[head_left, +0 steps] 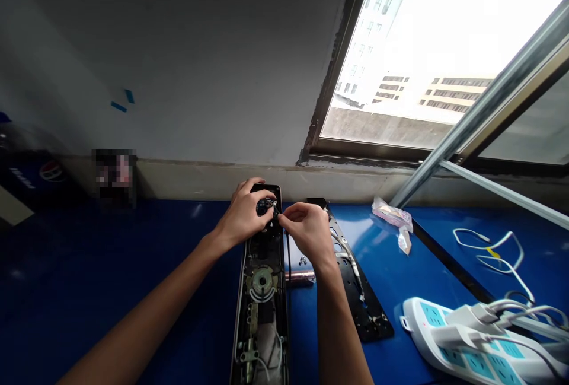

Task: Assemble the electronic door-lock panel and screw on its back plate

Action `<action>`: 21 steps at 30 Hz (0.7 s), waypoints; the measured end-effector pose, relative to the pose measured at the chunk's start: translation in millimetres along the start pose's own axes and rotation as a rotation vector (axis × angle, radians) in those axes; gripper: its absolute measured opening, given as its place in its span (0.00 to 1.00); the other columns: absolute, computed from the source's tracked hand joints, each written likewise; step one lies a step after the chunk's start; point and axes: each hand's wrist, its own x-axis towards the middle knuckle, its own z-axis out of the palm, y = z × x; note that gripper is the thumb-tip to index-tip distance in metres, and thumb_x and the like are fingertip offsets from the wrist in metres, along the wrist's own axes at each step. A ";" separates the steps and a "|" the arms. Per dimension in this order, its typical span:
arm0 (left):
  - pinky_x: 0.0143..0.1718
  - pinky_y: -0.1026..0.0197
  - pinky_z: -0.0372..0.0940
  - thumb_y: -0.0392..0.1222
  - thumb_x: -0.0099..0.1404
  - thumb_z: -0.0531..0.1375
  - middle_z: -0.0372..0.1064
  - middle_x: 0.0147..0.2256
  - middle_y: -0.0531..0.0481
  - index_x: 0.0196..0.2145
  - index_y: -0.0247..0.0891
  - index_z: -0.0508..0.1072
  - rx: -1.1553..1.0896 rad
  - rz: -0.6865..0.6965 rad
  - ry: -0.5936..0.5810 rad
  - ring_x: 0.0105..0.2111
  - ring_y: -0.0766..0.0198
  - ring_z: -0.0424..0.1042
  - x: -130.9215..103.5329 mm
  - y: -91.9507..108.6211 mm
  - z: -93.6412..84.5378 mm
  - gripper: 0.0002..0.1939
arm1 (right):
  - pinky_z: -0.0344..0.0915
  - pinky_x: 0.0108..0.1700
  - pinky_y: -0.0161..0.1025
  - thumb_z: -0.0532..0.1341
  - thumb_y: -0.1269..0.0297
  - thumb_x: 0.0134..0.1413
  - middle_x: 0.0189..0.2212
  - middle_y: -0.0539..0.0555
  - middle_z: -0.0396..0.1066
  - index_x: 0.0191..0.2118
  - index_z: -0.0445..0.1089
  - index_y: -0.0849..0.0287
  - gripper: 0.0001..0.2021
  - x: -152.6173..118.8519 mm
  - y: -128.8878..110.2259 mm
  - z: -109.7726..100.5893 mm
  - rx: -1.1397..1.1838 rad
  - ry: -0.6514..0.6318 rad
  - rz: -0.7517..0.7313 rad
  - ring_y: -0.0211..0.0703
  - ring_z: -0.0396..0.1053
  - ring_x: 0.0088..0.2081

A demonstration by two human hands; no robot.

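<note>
A long, narrow black housing (264, 325), looking like an opened door lock panel, lies lengthwise before me. Inside it sit a round metal disc (262, 280), metal brackets and thin wires. My left hand (243, 213) is closed around the housing's upper end, thumb and forefinger curled in at small dark parts and wires there. From the right, my right hand (309, 226) pinches at the same spot, seemingly on a thin black cable (289, 254) that runs down along the housing's right side. The fingertips hide the exact contact.
Right of the housing lies a black perforated plate (355, 290) with a grey cable. Small screws (303, 261) and a coppery cylinder (300, 279) rest between them. A plastic packet (393, 216), white cable (493, 251) and loaded power strip (471, 337) occupy the right. A window frame (368, 150) rises behind.
</note>
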 end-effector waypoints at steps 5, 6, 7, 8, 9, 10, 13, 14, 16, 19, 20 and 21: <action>0.67 0.44 0.65 0.40 0.65 0.66 0.68 0.59 0.42 0.44 0.42 0.85 -0.045 -0.017 0.007 0.60 0.45 0.71 1.6 -1.2 1.7 0.11 | 0.68 0.32 0.35 0.68 0.70 0.49 0.23 0.53 0.80 0.25 0.78 0.58 0.05 -2.1 -8.9 8.4 -0.084 0.055 -0.053 0.43 0.78 0.27; 0.67 0.44 0.66 0.40 0.65 0.66 0.69 0.59 0.42 0.44 0.42 0.85 -0.049 -0.017 0.015 0.60 0.45 0.71 1.8 -1.5 2.4 0.11 | 0.67 0.32 0.35 0.67 0.70 0.50 0.23 0.53 0.80 0.25 0.78 0.58 0.05 -2.2 -9.7 9.9 -0.093 0.060 -0.059 0.43 0.78 0.27; 0.66 0.44 0.66 0.40 0.65 0.66 0.69 0.59 0.42 0.44 0.41 0.86 -0.053 -0.017 0.024 0.59 0.45 0.72 1.8 -1.8 3.2 0.11 | 0.67 0.32 0.35 0.67 0.71 0.50 0.24 0.54 0.80 0.25 0.78 0.58 0.05 -2.2 -10.2 11.1 -0.100 0.062 -0.065 0.44 0.78 0.27; 0.66 0.44 0.66 0.39 0.64 0.66 0.69 0.58 0.41 0.44 0.41 0.86 -0.056 -0.017 0.032 0.59 0.45 0.72 1.9 -2.1 4.0 0.11 | 0.67 0.31 0.35 0.67 0.71 0.50 0.24 0.54 0.81 0.25 0.78 0.58 0.06 -2.2 -10.4 12.1 -0.103 0.061 -0.072 0.43 0.79 0.27; 0.66 0.44 0.67 0.39 0.64 0.66 0.69 0.58 0.41 0.43 0.41 0.86 -0.058 -0.019 0.039 0.59 0.45 0.72 1.9 -2.3 4.7 0.11 | 0.67 0.31 0.35 0.67 0.72 0.51 0.24 0.54 0.81 0.25 0.78 0.58 0.06 -2.2 -10.4 12.9 -0.103 0.057 -0.080 0.43 0.79 0.27; 0.65 0.44 0.67 0.39 0.64 0.67 0.70 0.58 0.41 0.43 0.41 0.86 -0.060 -0.021 0.045 0.59 0.45 0.72 1.9 -2.6 5.4 0.11 | 0.67 0.31 0.34 0.67 0.72 0.51 0.24 0.54 0.81 0.25 0.78 0.58 0.06 -2.3 -10.2 13.4 -0.100 0.050 -0.087 0.43 0.79 0.27; 0.65 0.45 0.67 0.38 0.63 0.67 0.70 0.58 0.41 0.43 0.41 0.86 -0.062 -0.023 0.048 0.59 0.45 0.73 1.8 -3.5 6.5 0.11 | 0.66 0.30 0.33 0.66 0.73 0.52 0.24 0.53 0.80 0.26 0.78 0.57 0.07 -3.0 -8.8 14.0 -0.084 0.031 -0.107 0.42 0.79 0.26; 0.65 0.44 0.68 0.38 0.63 0.67 0.70 0.58 0.41 0.44 0.41 0.86 -0.062 -0.021 0.048 0.59 0.45 0.73 1.8 -3.8 6.6 0.12 | 0.66 0.30 0.33 0.66 0.73 0.52 0.23 0.52 0.80 0.26 0.78 0.57 0.07 -3.4 -8.3 14.0 -0.080 0.030 -0.112 0.42 0.78 0.26; 0.65 0.44 0.68 0.38 0.63 0.67 0.70 0.58 0.41 0.44 0.41 0.86 -0.061 -0.019 0.051 0.59 0.45 0.72 1.8 -4.4 6.8 0.12 | 0.66 0.30 0.33 0.66 0.72 0.52 0.23 0.52 0.80 0.26 0.78 0.57 0.07 -4.3 -7.1 14.1 -0.073 0.033 -0.120 0.41 0.78 0.26; 0.65 0.44 0.68 0.38 0.63 0.67 0.70 0.58 0.40 0.44 0.40 0.86 -0.065 -0.022 0.058 0.59 0.45 0.73 1.7 -5.1 7.4 0.12 | 0.66 0.30 0.34 0.66 0.71 0.53 0.23 0.51 0.79 0.25 0.77 0.57 0.07 -5.6 -5.4 14.6 -0.071 0.045 -0.132 0.41 0.77 0.26; 0.65 0.44 0.68 0.38 0.64 0.67 0.70 0.58 0.40 0.44 0.40 0.86 -0.066 -0.019 0.060 0.59 0.45 0.73 1.8 -5.4 7.5 0.12 | 0.65 0.30 0.34 0.65 0.71 0.53 0.22 0.51 0.78 0.25 0.76 0.57 0.07 -5.9 -4.9 14.8 -0.071 0.051 -0.136 0.41 0.77 0.26; 0.65 0.44 0.68 0.39 0.64 0.66 0.70 0.58 0.40 0.44 0.40 0.86 -0.066 -0.014 0.062 0.59 0.45 0.73 1.9 -5.5 7.7 0.12 | 0.65 0.30 0.35 0.65 0.70 0.53 0.22 0.51 0.78 0.25 0.76 0.57 0.07 -6.0 -4.3 15.0 -0.072 0.056 -0.140 0.41 0.76 0.25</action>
